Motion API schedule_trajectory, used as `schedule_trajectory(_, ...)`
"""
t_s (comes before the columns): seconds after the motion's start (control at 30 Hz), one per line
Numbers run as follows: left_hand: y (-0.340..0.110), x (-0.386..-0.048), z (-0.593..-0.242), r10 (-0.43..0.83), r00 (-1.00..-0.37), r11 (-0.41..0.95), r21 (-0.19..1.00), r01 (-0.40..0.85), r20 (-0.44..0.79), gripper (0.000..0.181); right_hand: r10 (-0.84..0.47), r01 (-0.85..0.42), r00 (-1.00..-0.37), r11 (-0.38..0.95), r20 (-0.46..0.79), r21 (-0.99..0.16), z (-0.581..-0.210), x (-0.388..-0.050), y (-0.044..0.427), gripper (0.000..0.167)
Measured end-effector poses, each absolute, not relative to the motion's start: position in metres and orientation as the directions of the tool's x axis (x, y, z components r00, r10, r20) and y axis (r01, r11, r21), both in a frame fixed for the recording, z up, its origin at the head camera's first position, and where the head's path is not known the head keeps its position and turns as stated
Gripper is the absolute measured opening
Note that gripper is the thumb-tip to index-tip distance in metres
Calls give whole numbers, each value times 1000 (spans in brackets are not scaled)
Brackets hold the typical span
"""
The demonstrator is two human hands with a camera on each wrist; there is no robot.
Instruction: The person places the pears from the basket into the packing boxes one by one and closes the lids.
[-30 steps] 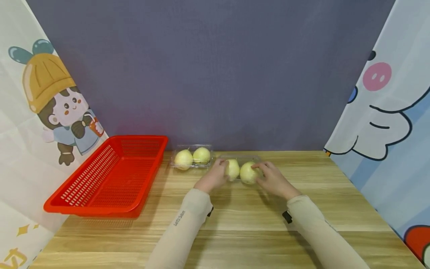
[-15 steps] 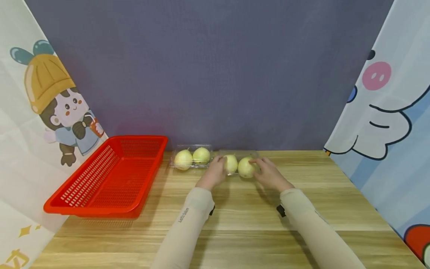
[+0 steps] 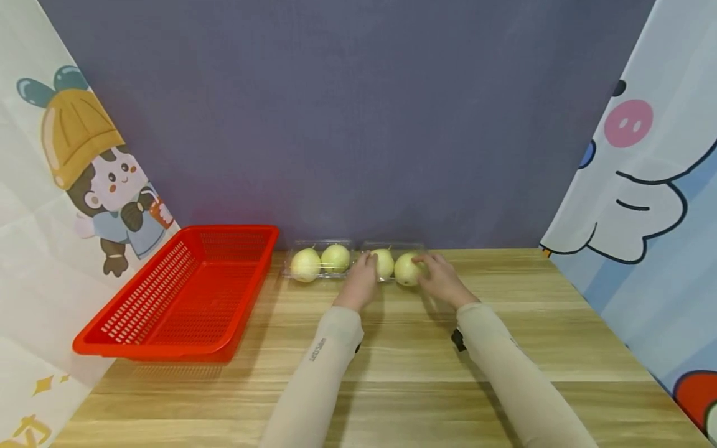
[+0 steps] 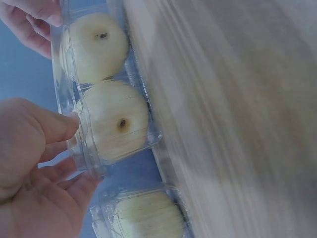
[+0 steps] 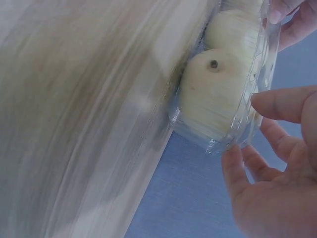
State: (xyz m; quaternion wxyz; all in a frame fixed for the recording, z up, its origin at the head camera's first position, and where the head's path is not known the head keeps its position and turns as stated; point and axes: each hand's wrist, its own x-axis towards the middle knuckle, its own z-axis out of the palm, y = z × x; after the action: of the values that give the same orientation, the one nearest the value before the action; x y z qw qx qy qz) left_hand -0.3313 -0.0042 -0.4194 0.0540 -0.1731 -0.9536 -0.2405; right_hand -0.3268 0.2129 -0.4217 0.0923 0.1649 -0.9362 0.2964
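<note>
A clear plastic clamshell box holds two pale yellow-green pears, a left pear and a right pear. My left hand grips the box's left end; the left wrist view shows the thumb on its edge and fingers below. At the opposite end, my right hand pinches the rim, with its thumb along the edge in the right wrist view. Directly to the left stands a second clear box with two similar pears. Whether the held box touches the tabletop is unclear.
A red perforated plastic basket stands on the left of the wood-grain table. A dark grey-blue backdrop rises behind the table's back edge. Printed cartoon curtains flank both sides.
Both hands have moved the held box away from me and slightly left, toward the back edge, in line with the second box. The basket and second box have stayed put.
</note>
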Motion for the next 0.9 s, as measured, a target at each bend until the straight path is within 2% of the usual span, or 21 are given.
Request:
schedule_trajectory(0.23,-2,-338,-416,300,-940,838,425,342,165,57,-235,-332,-942,761,239,-557,-420,-332,209,44)
schedule_trajectory(0.4,-2,-340,-413,285,-948,833,452,318,142,59,-234,-321,-946,765,224,-559,-420,-338,210,44)
schedule_trajectory(0.57,-1,-343,-411,279,-949,846,432,314,143,53,-241,-322,-946,763,216,-560,-420,-345,211,44)
schedule_trajectory(0.9,2,-348,-414,264,-955,854,426,298,138,53,-252,-340,-940,734,228,-588,-423,-348,214,42)
